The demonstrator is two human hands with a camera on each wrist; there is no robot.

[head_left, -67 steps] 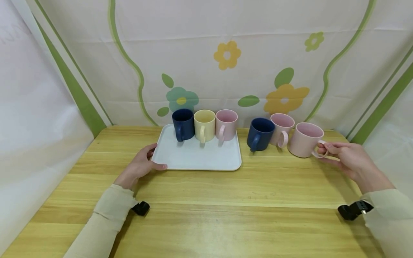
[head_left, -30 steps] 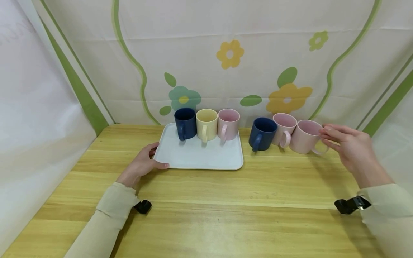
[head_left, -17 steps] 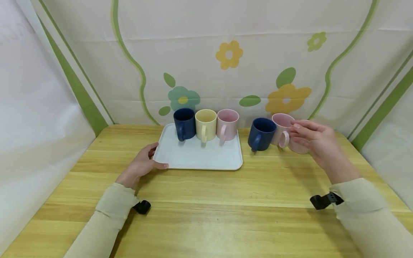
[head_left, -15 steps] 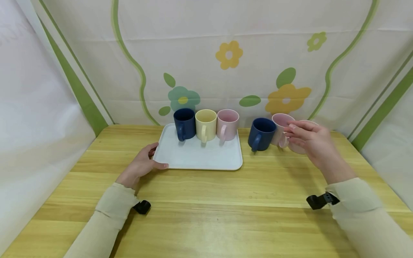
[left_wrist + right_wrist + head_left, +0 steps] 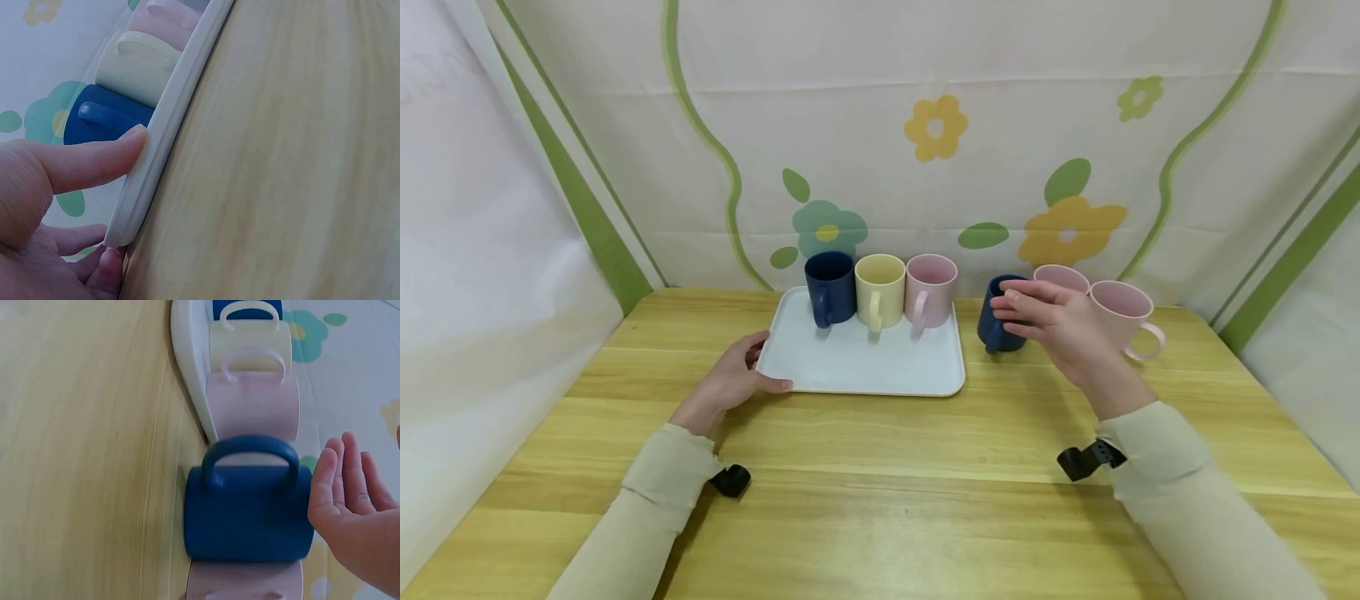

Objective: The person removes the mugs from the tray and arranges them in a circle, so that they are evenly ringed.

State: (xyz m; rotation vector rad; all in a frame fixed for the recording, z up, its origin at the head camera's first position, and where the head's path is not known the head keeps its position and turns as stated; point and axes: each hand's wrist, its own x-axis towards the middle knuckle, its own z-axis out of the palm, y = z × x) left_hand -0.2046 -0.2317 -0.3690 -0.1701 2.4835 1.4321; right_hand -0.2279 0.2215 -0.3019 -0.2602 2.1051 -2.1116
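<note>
My left hand grips the left front corner of a white tray, thumb on the front rim and fingers at the side edge. On the tray's back half stand a navy mug, a yellow mug and a pink mug, handles facing me. My right hand hovers with extended fingers over a second navy mug on the table; in the right wrist view its fingertips are beside that mug's rim. Behind the hand are two more pink mugs, one at the back and one on the right, both partly covered.
The wooden table runs up to a white flowered curtain close behind the mugs. Side curtains hang at left and right. A black wrist camera sits on the left sleeve, another on the right.
My right hand has let go of the rightmost pink mug, which now stands against the back one, and has moved left to the navy mug. The left hand stays on the tray.
</note>
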